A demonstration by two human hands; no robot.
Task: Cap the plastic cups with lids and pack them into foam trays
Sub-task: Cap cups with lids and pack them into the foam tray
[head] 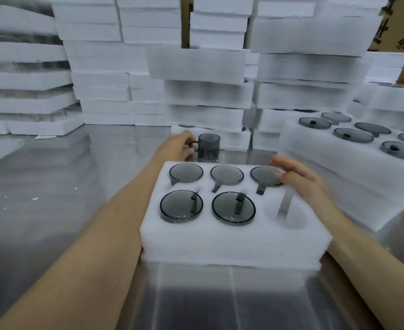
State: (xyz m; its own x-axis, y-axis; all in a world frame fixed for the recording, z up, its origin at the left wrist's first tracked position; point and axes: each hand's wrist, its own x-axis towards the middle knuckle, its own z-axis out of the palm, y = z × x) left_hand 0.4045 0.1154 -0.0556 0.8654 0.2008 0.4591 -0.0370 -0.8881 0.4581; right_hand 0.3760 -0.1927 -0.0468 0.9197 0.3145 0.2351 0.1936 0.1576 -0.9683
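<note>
Everywhere beyond the steel table [53, 186], foam stacks [208, 67] rise. The left hand [179, 145] pinches the handle of the smoky cup [208, 146] just right of it; the right hand [296, 177], fingers straight, rests on the foam tray [232, 244] at its far corner.

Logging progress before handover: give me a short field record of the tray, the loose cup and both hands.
tray: foam tray on steel table, six pockets
filled: five pockets hold grey lidded cups
empty: front-right pocket
loose cup: upright on the table behind the tray, no lid
left hand: grips the loose cup's handle
right hand: blurred, fingers relaxed, rests on the tray's back-right corner, thumb at the back-right lid
nearby: second foam tray at right, grey lids showing
</note>
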